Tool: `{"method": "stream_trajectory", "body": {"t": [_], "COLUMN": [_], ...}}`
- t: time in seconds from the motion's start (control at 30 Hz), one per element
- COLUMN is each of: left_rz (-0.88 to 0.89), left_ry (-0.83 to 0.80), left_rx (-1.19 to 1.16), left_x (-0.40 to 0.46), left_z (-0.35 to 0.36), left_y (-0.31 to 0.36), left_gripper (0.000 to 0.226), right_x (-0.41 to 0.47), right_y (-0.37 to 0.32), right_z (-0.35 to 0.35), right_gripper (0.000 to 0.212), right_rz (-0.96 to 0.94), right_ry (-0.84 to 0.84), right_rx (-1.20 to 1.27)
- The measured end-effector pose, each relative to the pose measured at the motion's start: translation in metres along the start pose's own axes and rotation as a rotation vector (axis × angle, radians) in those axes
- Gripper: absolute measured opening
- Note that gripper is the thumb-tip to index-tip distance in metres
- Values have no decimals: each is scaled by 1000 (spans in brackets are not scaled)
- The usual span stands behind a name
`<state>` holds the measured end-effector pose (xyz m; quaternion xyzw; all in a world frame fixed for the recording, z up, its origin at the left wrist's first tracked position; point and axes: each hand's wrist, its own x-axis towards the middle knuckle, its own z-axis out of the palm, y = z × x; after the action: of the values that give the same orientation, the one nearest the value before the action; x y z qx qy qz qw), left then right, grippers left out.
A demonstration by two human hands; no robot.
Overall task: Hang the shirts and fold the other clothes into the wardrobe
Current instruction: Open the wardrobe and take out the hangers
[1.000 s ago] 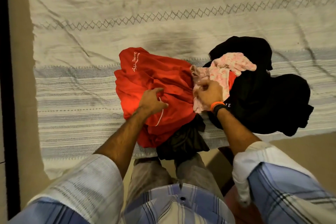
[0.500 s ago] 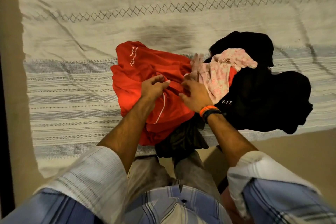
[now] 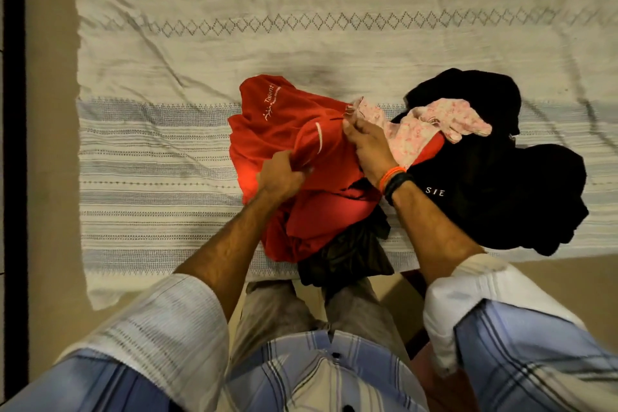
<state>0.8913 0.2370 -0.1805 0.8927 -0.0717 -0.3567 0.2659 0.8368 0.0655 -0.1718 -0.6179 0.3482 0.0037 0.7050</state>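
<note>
A striped bed sheet [image 3: 150, 177] is spread flat, and a heap of clothes is piled on it near the front edge. On the left of the heap, the red shirt [image 3: 284, 120] is lying crumpled, with white letters on it. A fold of its cloth is pinched in the left hand [image 3: 281, 174], whose fingers are curled shut on it. Its upper edge is nipped by the right hand [image 3: 366, 140], with fingertips pressed close together. The shirt looks soft, light and floppy, so it will likely sag wherever it is not held; it is best taken by the shoulders or collar. Under it, a dark cloth [image 3: 347, 254] is hanging over the edge. Further right, a pink flowered piece [image 3: 431, 124] is resting on black clothes [image 3: 501, 197].
</note>
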Motion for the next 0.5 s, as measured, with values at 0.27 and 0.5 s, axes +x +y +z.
{"method": "stream_trajectory", "body": {"t": [0.27,0.5], "left_rz": [327,551], "left_ry": [101,135], "left_rx": [-642,-693], "left_x": [-23,-59], "left_z": [-87,-175], "left_y": [75,133], "left_gripper": [22,22], "right_x": [-10,-46], "right_y": [-77,-155], "right_z": [12,42], "right_gripper": [26,50], "right_rz": [-200,-627], "right_ry": [70,88], "right_rx": [-274,-521]}}
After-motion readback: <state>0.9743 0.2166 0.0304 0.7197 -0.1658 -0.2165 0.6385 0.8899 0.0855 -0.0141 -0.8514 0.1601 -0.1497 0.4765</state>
